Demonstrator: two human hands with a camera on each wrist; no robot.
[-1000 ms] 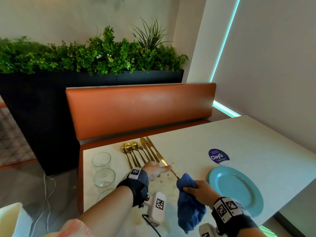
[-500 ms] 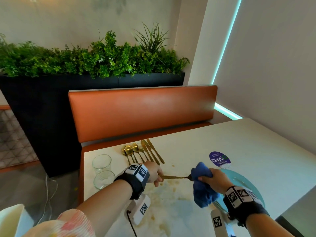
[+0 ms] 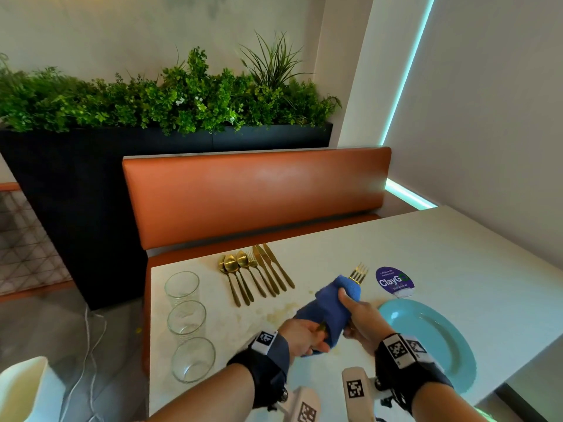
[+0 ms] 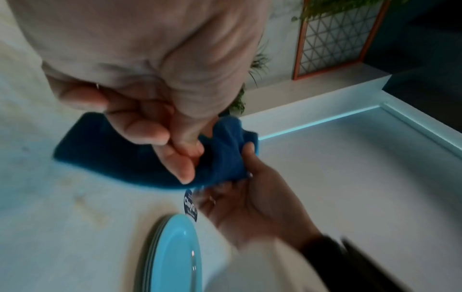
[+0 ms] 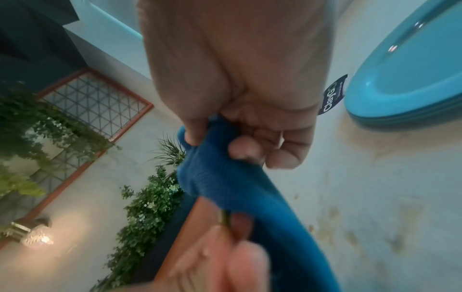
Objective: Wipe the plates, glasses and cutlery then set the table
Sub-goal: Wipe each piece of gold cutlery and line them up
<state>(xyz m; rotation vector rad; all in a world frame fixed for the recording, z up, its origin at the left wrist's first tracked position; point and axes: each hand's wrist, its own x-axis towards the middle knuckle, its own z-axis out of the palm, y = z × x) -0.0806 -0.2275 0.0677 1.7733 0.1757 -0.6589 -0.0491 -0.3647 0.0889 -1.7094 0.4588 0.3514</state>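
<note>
My left hand (image 3: 304, 336) grips the handle end of a gold fork (image 3: 359, 273) above the white table (image 3: 457, 257). My right hand (image 3: 356, 318) holds a blue cloth (image 3: 326, 312) wrapped round the fork's shaft, so only the tines stick out past the cloth. In the left wrist view my left hand (image 4: 175, 138) curls against the blue cloth (image 4: 125, 158). In the right wrist view my right hand (image 5: 245, 142) squeezes the blue cloth (image 5: 237, 181), and a bit of the gold handle (image 5: 226, 219) shows below it. Stacked teal plates (image 3: 432, 339) lie at the right.
Several gold spoons, forks and knives (image 3: 256, 274) lie in a row near the table's far edge. Three clear glasses (image 3: 186, 318) stand in a line along the left edge. A purple sticker (image 3: 394, 280) is on the tabletop. An orange bench (image 3: 256, 193) stands behind.
The fork has swung from lying sideways to pointing away from me. The cloth now covers its shaft up to the tines, and my hands have come close together.
</note>
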